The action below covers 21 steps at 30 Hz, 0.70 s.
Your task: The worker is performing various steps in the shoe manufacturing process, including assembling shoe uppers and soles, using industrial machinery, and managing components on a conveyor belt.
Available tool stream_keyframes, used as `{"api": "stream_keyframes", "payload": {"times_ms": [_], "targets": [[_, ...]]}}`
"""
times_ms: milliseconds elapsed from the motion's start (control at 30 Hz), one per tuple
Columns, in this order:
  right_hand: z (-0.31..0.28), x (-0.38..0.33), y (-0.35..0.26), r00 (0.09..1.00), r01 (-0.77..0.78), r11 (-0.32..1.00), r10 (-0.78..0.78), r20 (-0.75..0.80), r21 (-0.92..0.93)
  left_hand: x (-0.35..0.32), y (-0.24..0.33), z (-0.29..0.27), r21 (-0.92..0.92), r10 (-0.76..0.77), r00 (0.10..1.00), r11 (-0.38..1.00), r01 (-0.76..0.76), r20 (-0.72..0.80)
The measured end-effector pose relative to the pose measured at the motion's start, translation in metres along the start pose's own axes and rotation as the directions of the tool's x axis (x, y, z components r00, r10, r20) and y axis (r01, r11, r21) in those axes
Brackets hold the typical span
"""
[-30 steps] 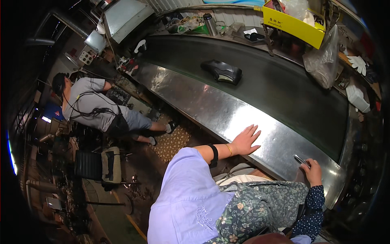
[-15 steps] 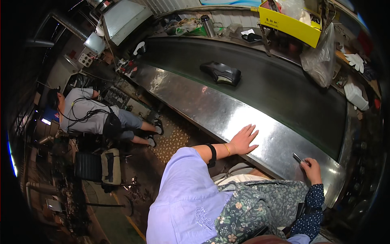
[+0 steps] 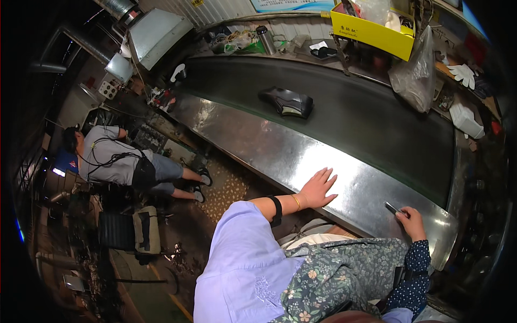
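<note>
My left hand (image 3: 319, 187) lies flat with fingers spread on the shiny steel side plate (image 3: 258, 145) of a conveyor. It holds nothing and wears a black wristband and a thin gold bangle. My right hand (image 3: 412, 222), in a dark floral sleeve, rests on the same plate near its right end. It pinches a small flat dark object (image 3: 392, 208); I cannot tell what it is. Farther out, a black wrapped parcel (image 3: 288, 102) lies on the dark belt (image 3: 377, 124), well beyond both hands.
A person in a grey shirt (image 3: 116, 161) sits low on the floor at left, beside a black-and-tan bag (image 3: 141, 230). Behind the belt are a yellow box (image 3: 371, 29), a clear plastic bag (image 3: 414, 75), a metal flask (image 3: 264, 39) and white gloves (image 3: 463, 75).
Both hands have stayed where they were. The person in grey has shifted lower in the view. The black parcel has barely moved.
</note>
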State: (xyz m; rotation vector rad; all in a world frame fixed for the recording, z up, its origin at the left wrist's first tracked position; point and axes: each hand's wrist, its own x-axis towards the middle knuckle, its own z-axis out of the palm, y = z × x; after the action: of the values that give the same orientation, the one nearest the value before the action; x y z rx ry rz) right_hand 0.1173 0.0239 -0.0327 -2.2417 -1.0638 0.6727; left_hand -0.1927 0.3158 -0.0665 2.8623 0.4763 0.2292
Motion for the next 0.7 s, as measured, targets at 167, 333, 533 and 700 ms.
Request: {"api": "stream_keyframes", "payload": {"times_ms": [167,333,533,700], "targets": [[0.0,-0.001,-0.002,1.0,0.003,1.0,-0.004,-0.018,-0.027,0.0,0.001,-0.001,-0.003,0.013,0.999,1.0,-0.013,-0.049],[0.001,-0.007,-0.014,0.998,0.01,0.999,-0.012,-0.057,-0.031,0.0,0.001,-0.001,-0.018,0.005,0.999,1.0,-0.005,-0.038],[0.007,-0.009,-0.018,0.986,0.097,0.995,-0.099,-0.133,-0.027,0.001,0.001,0.0,-0.012,0.002,0.999,1.0,-0.003,-0.033],[0.011,-0.007,-0.007,0.991,0.115,0.99,-0.12,-0.06,-0.085,-0.002,0.001,0.003,0.001,-0.001,0.998,1.0,0.001,-0.057]]}}
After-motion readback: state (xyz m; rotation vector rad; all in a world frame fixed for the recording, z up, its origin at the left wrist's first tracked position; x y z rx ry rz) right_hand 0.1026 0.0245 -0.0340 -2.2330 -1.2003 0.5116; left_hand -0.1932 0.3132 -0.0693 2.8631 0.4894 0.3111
